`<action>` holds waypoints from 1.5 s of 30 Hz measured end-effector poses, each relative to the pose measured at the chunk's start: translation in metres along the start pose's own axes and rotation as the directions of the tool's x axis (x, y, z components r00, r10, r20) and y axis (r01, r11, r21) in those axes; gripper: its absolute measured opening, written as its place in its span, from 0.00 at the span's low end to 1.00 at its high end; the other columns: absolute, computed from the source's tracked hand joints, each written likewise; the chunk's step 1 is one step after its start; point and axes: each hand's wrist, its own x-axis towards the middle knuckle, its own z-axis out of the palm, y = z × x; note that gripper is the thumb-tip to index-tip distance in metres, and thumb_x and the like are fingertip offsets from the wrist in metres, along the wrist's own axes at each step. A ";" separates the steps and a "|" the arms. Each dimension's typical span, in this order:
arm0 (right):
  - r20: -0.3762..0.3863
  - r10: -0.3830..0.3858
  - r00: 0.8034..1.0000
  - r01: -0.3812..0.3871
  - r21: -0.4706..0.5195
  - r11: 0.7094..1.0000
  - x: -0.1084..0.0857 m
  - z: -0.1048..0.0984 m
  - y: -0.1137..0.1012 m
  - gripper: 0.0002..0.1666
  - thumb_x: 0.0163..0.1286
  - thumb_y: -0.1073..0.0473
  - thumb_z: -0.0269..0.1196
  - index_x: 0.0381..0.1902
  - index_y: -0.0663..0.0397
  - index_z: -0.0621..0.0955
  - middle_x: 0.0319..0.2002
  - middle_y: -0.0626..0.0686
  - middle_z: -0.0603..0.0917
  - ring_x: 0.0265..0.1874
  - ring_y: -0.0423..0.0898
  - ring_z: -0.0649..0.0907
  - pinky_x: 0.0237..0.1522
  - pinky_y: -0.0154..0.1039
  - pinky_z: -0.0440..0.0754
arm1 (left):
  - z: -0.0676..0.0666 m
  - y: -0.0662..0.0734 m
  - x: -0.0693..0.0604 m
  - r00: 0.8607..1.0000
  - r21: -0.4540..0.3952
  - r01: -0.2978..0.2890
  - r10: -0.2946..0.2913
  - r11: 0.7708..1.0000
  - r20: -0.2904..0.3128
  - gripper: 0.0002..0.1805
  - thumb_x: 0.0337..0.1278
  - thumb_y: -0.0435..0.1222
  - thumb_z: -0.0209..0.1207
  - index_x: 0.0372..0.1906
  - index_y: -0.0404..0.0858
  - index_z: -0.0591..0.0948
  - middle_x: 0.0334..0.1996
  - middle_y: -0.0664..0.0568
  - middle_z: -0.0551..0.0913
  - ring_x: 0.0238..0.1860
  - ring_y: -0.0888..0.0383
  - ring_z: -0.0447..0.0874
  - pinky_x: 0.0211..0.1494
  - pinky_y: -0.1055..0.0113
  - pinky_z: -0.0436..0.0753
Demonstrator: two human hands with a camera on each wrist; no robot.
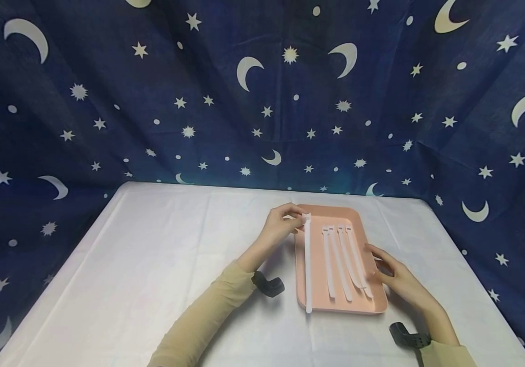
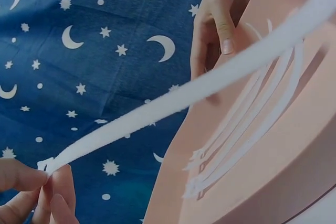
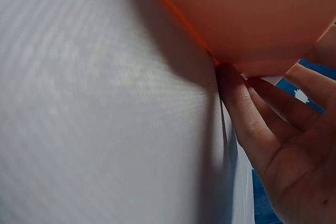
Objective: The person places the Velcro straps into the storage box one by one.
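My left hand [image 1: 282,223] pinches one white hook-and-loop cable tie [image 1: 308,265] by its slotted head, between thumb and fingertips. The strap stretches toward me over the left side of a salmon-pink tray [image 1: 316,300], its tail reaching the near rim. In the left wrist view the held tie [image 2: 157,100] crosses in front of the tray. Several similar ties [image 1: 342,255] lie side by side in the tray, slotted heads at the far end. At the tray's right side, my right hand [image 1: 397,278] holds the edge; in the right wrist view its fingers [image 3: 244,106] touch the tray's underside.
A white cloth [image 1: 161,265] covers the table under the tray. Behind and beside the table hangs a dark blue curtain [image 1: 216,127] with moons and stars. Each wrist wears a black band [image 1: 269,285].
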 end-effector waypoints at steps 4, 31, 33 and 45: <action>0.003 0.019 1.000 -0.019 0.004 1.000 0.000 0.000 -0.001 0.42 0.69 0.51 0.60 0.75 0.48 0.55 0.73 0.66 0.56 0.68 0.75 0.58 0.62 0.72 0.60 | 0.005 0.001 0.005 1.000 -0.004 0.023 -0.023 1.000 0.006 0.12 0.55 0.27 0.58 0.45 0.30 0.83 0.34 0.39 0.84 0.24 0.64 0.83 0.30 0.72 0.83; -0.012 0.028 1.000 -0.028 0.011 1.000 0.000 0.001 0.000 0.43 0.68 0.50 0.61 0.75 0.49 0.56 0.74 0.64 0.56 0.69 0.73 0.59 0.63 0.71 0.61 | 0.031 -0.017 0.036 0.993 0.155 0.069 -0.082 0.985 0.080 0.08 0.52 0.25 0.60 0.39 0.30 0.82 0.25 0.50 0.80 0.23 0.57 0.84 0.28 0.71 0.83; -0.013 0.039 0.999 -0.038 0.007 0.999 0.001 0.002 -0.001 0.43 0.68 0.50 0.61 0.75 0.48 0.55 0.74 0.64 0.55 0.69 0.72 0.58 0.63 0.71 0.61 | 0.032 -0.019 0.037 0.994 0.198 0.052 -0.069 0.979 0.082 0.08 0.52 0.25 0.60 0.39 0.30 0.82 0.25 0.51 0.78 0.23 0.55 0.83 0.26 0.75 0.80; -0.006 0.050 0.999 -0.049 0.029 0.998 0.000 0.001 -0.002 0.44 0.68 0.49 0.61 0.75 0.48 0.55 0.75 0.63 0.54 0.70 0.73 0.56 0.64 0.72 0.58 | 0.033 -0.028 0.043 0.989 0.397 -0.074 0.017 0.915 0.146 0.06 0.51 0.26 0.59 0.34 0.33 0.84 0.27 0.46 0.83 0.18 0.66 0.73 0.23 0.78 0.71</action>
